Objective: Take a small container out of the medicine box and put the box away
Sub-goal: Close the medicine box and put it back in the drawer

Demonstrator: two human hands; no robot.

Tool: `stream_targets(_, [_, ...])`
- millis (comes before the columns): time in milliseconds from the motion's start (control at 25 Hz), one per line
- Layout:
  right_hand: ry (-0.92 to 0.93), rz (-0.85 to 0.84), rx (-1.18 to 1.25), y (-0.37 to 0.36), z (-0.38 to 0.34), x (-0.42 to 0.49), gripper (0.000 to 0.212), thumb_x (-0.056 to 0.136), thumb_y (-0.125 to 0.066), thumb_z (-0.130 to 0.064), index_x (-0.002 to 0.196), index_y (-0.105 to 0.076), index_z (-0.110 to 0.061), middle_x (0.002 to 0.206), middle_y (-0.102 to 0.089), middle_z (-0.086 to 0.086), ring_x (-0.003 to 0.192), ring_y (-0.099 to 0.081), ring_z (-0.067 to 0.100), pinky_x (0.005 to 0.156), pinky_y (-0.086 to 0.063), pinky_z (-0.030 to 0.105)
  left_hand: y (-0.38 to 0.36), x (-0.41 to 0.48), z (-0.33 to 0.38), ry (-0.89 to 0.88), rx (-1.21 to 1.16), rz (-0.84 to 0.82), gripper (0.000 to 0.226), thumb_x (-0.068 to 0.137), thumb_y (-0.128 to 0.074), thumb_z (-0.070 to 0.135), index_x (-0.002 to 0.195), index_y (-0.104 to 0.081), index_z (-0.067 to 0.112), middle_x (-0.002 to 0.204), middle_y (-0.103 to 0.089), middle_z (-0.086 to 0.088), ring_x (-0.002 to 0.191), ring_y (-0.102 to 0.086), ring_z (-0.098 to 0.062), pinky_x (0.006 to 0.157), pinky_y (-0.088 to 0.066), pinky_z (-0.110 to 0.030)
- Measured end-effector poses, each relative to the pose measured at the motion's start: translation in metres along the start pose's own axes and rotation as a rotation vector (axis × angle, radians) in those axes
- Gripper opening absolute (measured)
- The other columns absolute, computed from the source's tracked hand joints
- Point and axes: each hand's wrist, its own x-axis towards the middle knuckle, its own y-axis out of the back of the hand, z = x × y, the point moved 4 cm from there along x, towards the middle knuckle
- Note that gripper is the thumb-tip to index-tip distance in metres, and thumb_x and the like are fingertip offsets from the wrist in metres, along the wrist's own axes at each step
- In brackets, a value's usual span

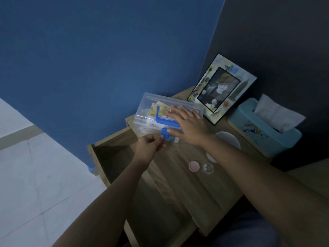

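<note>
Surface: I see a wooden nightstand [187, 184], drawer [114, 157] open at 9 o'clock | 12 o'clock: clear medicine box [151, 111] | 1 o'clock: picture frame [222, 88] | 3 o'clock: teal tissue box [263, 129] | centre: pink lid [194, 166] beside small clear container [208, 168].

Medicine box [156, 111] on desk [187, 184] far-left; photo frame [222, 88] behind it, tissue box [263, 129] right, small container [208, 168] near; open drawer [114, 157] left.

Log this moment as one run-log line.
left hand: on blue latch | right hand: flat on medicine box lid | drawer: open | small container: out on tabletop
</note>
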Motion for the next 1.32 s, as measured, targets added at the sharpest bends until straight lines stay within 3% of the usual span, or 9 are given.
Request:
stream_targets(80, [-0.002, 0.011, -0.016, 0.000, 0.000, 0.000, 0.062, 0.089, -0.037, -0.061, 0.143, -0.019, -0.039, 0.159, -0.010, -0.010, 0.147, -0.004, 0.016, 0.117, -0.004, 0.043, 0.000, 0.001, -0.002, -0.032, 0.047, -0.007, 0.013, 0.091, -0.057, 0.012, 0.082, -0.067, 0.008, 0.072, -0.065, -0.006, 0.059, -0.064, 0.000, 0.062, -0.054, -0.011])
stream_targets(280, [-0.004, 0.033, -0.067, -0.002, -0.001, 0.000, 0.064, 0.087, -0.038, -0.062, 0.144, -0.020, -0.038, 0.159, -0.012, -0.009, 0.147, -0.007, 0.017, 0.117, -0.007, 0.043, 0.003, 0.011, -0.005, -0.113, 0.367, 0.158, 0.016, 0.088, -0.062, 0.025, 0.076, -0.067, 0.014, 0.072, -0.066, -0.002, 0.070, -0.061, -0.012, 0.071, -0.052, -0.027])
stream_targets(400, [0.003, 0.040, -0.077, -0.002, 0.000, 0.001, 0.064, 0.087, -0.038, -0.063, 0.144, -0.020, -0.037, 0.159, -0.013, -0.008, 0.147, -0.007, 0.018, 0.117, -0.008, 0.044, 0.006, 0.008, -0.008, -0.137, 0.483, 0.207, 0.016, 0.088, -0.062, 0.029, 0.091, -0.067, 0.014, 0.083, -0.067, 0.001, 0.077, -0.063, -0.010, 0.069, -0.049, -0.020])
stream_targets(480, [0.003, 0.038, -0.067, -0.003, 0.000, 0.000, 0.065, 0.087, -0.037, -0.063, 0.144, -0.019, -0.037, 0.159, -0.013, -0.009, 0.147, -0.007, 0.017, 0.117, -0.008, 0.044, 0.020, 0.001, -0.008, -0.136, 0.415, 0.388, 0.016, 0.091, -0.057, 0.021, 0.102, -0.063, 0.013, 0.091, -0.066, 0.000, 0.085, -0.065, -0.013, 0.067, -0.046, -0.016])
stream_targets(600, [-0.015, 0.024, -0.023, -0.005, 0.003, -0.003, 0.067, 0.088, -0.034, -0.063, 0.145, -0.016, -0.032, 0.159, -0.013, -0.009, 0.147, -0.008, 0.016, 0.118, -0.008, 0.042, 0.044, -0.003, 0.012, -0.120, 0.194, 0.699, 0.027, 0.096, -0.041, 0.023, 0.113, -0.057, 0.010, 0.107, -0.064, -0.010, 0.099, -0.062, -0.024, 0.079, -0.048, -0.031])
stream_targets(760, [-0.056, -0.001, 0.071, -0.014, 0.002, -0.004, 0.053, 0.097, -0.023, -0.047, 0.145, -0.022, -0.025, 0.158, -0.013, -0.011, 0.146, -0.005, 0.010, 0.118, -0.005, 0.039, 0.037, 0.030, 0.038, -0.058, 0.468, 0.381, 0.066, 0.093, -0.036, 0.053, 0.142, -0.038, 0.007, 0.141, -0.049, -0.019, 0.131, -0.044, -0.034, 0.109, -0.036, -0.043])
stream_targets(960, [-0.111, -0.029, 0.199, -0.001, 0.001, -0.005, 0.044, 0.098, -0.032, -0.038, 0.140, -0.030, -0.026, 0.158, -0.012, -0.001, 0.146, -0.010, 0.021, 0.116, -0.010, 0.042, 0.030, 0.036, 0.036, -0.080, 0.642, 0.324, 0.053, 0.091, -0.048, 0.048, 0.122, -0.052, 0.005, 0.120, -0.062, -0.020, 0.118, -0.051, -0.037, 0.091, -0.040, -0.036])
stream_targets(1120, [-0.522, 0.042, 0.266, 0.007, 0.013, -0.009, 0.088, 0.080, -0.043, -0.069, 0.147, -0.008, -0.026, 0.159, 0.006, 0.011, 0.146, 0.004, 0.033, 0.117, -0.009, 0.049, 0.036, 0.044, 0.041, -0.078, 0.670, 0.315, 0.054, 0.090, -0.049, 0.050, 0.118, -0.054, 0.005, 0.118, -0.062, -0.020, 0.118, -0.051, -0.039, 0.093, -0.039, -0.037])
stream_targets(1320, [-0.795, 0.039, 0.668, 0.005, 0.028, 0.000, 0.128, 0.060, -0.063, -0.075, 0.146, 0.010, -0.016, 0.156, -0.019, 0.014, 0.136, -0.035, 0.032, 0.105, -0.038, 0.039, 0.042, 0.064, 0.055, 0.003, 0.643, 0.259, 0.064, 0.082, -0.056, 0.057, 0.118, -0.059, 0.004, 0.119, -0.064, -0.018, 0.115, -0.057, -0.037, 0.090, -0.045, -0.036])
